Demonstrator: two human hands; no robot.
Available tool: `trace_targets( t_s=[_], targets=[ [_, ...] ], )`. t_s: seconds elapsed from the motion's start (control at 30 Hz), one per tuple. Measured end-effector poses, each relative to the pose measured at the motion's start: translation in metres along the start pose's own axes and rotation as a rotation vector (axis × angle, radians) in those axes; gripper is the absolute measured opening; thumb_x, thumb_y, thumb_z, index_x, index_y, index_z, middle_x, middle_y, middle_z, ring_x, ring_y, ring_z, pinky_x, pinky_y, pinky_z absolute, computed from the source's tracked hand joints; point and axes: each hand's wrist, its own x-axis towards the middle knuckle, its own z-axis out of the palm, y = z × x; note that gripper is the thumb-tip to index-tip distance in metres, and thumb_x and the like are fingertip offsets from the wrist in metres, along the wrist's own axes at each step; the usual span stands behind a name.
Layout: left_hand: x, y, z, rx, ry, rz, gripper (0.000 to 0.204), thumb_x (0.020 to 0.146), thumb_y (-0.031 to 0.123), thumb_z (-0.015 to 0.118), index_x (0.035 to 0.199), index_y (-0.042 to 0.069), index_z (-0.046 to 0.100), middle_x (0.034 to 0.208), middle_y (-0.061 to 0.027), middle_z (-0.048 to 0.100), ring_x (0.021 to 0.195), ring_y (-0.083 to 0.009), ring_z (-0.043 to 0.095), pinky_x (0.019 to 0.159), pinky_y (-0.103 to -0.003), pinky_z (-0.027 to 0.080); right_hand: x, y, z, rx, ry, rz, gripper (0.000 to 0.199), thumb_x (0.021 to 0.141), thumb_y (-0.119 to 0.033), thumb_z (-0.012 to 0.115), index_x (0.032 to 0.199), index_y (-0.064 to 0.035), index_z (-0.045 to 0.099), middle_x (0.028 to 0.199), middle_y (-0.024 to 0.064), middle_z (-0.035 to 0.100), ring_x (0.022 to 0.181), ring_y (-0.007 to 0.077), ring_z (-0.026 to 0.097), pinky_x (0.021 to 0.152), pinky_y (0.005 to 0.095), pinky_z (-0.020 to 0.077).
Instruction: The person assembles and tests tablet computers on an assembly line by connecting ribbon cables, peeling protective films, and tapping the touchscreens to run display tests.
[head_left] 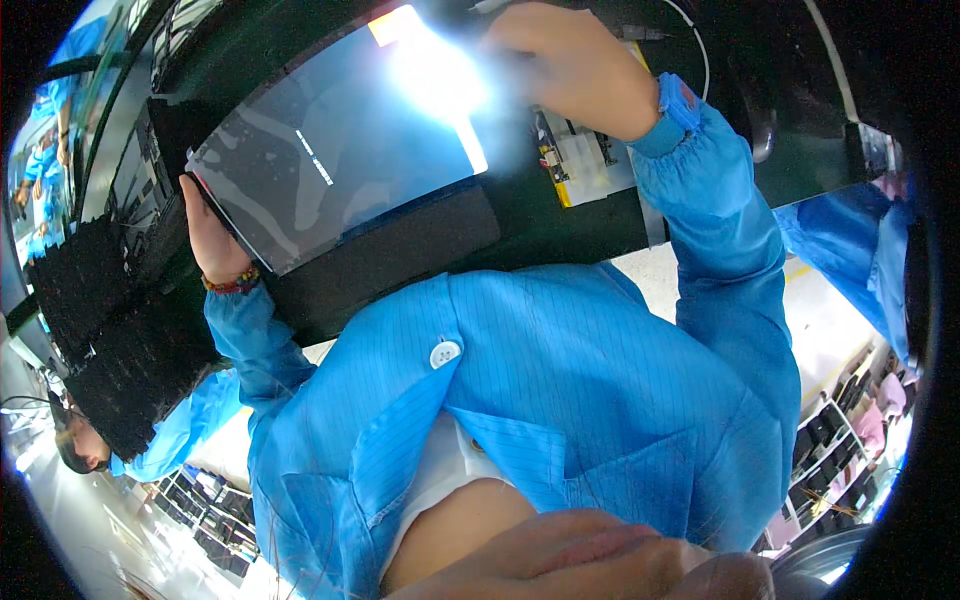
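Note:
A flat, glossy screen panel [350,140] lies tilted in front of me, with a small white strip on its dark face. Strong white glare covers its upper right part. My left hand [212,238], with a beaded bracelet at the wrist, grips the panel's left edge; some of its fingers are hidden behind it. My right hand [580,70] is over the area just right of the glare. Its fingers are lost in blur and bright light, so what they touch does not show. Below that hand lies a pale, flat electronic part [590,165] with yellow edging.
A dark padded strip [400,240] runs along the near side of the dark-green bench [530,220]. At the right a white cable [700,40] curves over the bench. Black bristly material [110,330] stands at the left. Other people in blue [180,430] are nearby.

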Motion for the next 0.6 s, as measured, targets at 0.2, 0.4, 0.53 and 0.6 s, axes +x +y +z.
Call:
trace_targets(
  t_s=[0.2, 0.4, 0.53, 0.6],
  targets=[
    [0.0003, 0.0009, -0.0022, -0.024, 0.016, -0.005, 0.055, 0.094, 0.049, 0.035, 0.127, 0.007, 0.045, 0.13, -0.01, 0.048, 0.115, -0.0276, 0.046, 0.099, -0.041, 0.035, -0.0003, 0.0016, 0.0048, -0.017, 0.067, -0.056, 0.017, 0.076, -0.016, 0.065, 0.088, -0.0048, 0.059, 0.083, 0.0094, 0.057, 0.077, 0.0254, 0.058, 0.068, 0.0341, 0.0478],
    [-0.0003, -0.0012, 0.0033, -0.047, -0.034, -0.012, 0.052, 0.094, 0.048, 0.036, 0.126, 0.009, 0.047, 0.129, -0.0097, 0.048, 0.115, -0.0281, 0.046, 0.099, -0.042, 0.034, -0.0018, -0.0015, 0.0045, -0.002, 0.056, 0.014, 0.018, 0.076, -0.017, 0.065, 0.088, -0.0049, 0.06, 0.083, 0.0098, 0.058, 0.077, 0.0255, 0.059, 0.067, 0.0338, 0.0486],
    [0.0, -0.0018, 0.0046, -0.046, -0.023, -0.022, 0.052, 0.094, 0.049, 0.035, 0.126, 0.009, 0.047, 0.129, -0.0097, 0.048, 0.115, -0.0284, 0.046, 0.1, -0.042, 0.034, -0.0027, -0.0031, 0.0008, -0.011, 0.046, 0.002, 0.018, 0.076, -0.017, 0.066, 0.088, -0.0048, 0.06, 0.084, 0.0099, 0.059, 0.078, 0.0254, 0.059, 0.068, 0.0336, 0.0487],
    [0.001, -0.003, 0.0048, -0.034, -0.033, -0.009, 0.053, 0.094, 0.049, 0.035, 0.126, 0.008, 0.047, 0.129, -0.0099, 0.049, 0.115, -0.0283, 0.046, 0.1, -0.042, 0.034, -0.0031, -0.0022, 0.0009, 0.005, 0.032, 0.031, 0.019, 0.076, -0.018, 0.066, 0.088, -0.0047, 0.06, 0.084, 0.0102, 0.059, 0.078, 0.0261, 0.059, 0.068, 0.0338, 0.0486]
  ],
)
